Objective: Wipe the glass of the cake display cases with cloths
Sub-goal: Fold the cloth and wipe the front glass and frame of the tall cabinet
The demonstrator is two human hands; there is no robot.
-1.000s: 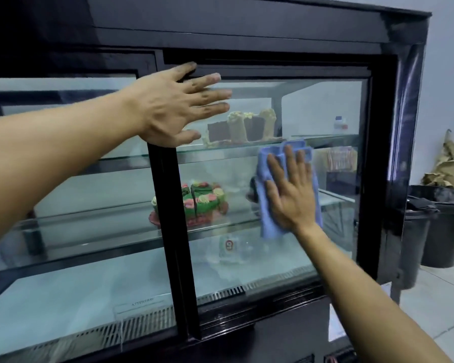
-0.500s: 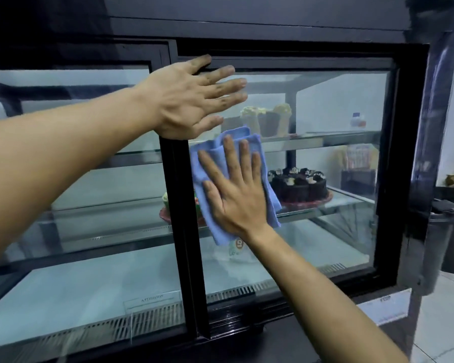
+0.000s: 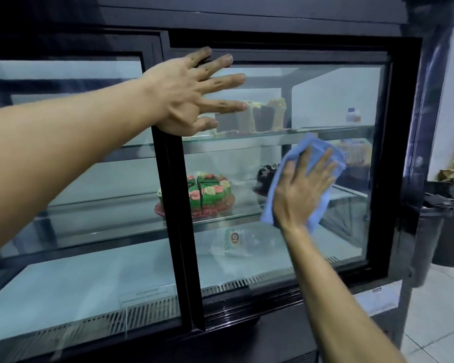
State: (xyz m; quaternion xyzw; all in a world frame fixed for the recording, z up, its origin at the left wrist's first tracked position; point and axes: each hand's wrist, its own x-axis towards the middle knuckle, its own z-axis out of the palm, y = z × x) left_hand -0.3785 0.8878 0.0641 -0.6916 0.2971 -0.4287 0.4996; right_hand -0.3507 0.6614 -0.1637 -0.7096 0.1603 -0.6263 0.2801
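A black-framed cake display case fills the view, its right sliding glass door [image 3: 325, 106] in front of me. My right hand [image 3: 302, 192] presses a blue cloth [image 3: 323, 153] flat against the right half of that glass at middle-shelf height. My left hand [image 3: 192, 95] rests flat with fingers spread on the upper left of the same door, over the black centre post [image 3: 178, 231]. Inside, a green cake with pink roses [image 3: 207, 195] sits on the middle shelf, and a dark cake is mostly hidden behind the cloth.
Cake slices [image 3: 257, 116] stand on the top shelf, and a clear plastic packet [image 3: 233, 241] lies on the case floor. The left glass door [image 3: 76, 179] overlaps behind the post. Black bins [image 3: 448, 226] stand on the tiled floor to the right.
My right hand has slid the blue cloth from beside the centre post rightward across the glass, uncovering the green cake. My left hand has stayed in place on the door.
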